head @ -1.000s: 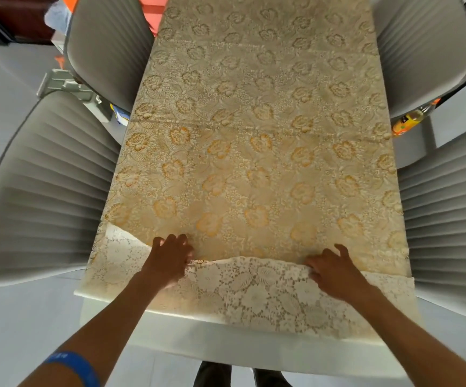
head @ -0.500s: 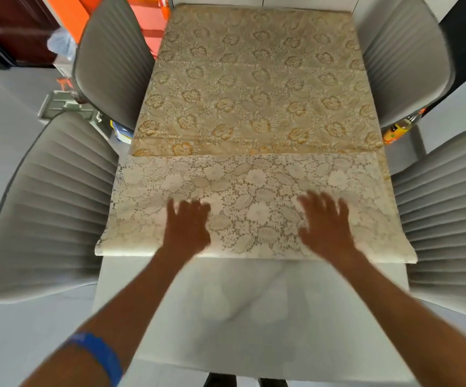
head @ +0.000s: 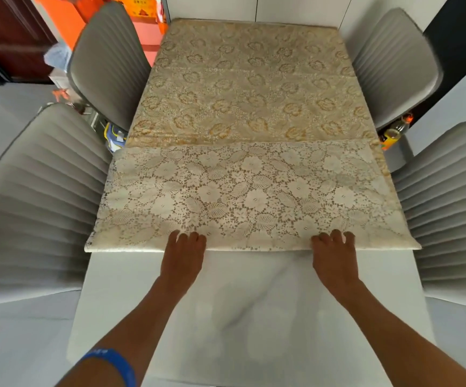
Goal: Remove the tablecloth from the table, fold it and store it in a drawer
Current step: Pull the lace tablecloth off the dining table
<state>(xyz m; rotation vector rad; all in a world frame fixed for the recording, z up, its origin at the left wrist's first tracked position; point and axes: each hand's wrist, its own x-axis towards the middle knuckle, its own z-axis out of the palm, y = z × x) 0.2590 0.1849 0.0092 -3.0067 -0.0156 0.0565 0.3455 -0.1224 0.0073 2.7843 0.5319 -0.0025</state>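
— Since both hands, left hand (head: 183, 254) and right hand (head: 335, 254), curl onto the tablecloth (head: 240, 191) fold on the bench (head: 254, 303), how'll it handle?
— Soft, light, probably slippery; take the folded edge.

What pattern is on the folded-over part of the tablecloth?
A pale cream lace of flowers and leaves on the tablecloth, seen from the head view.
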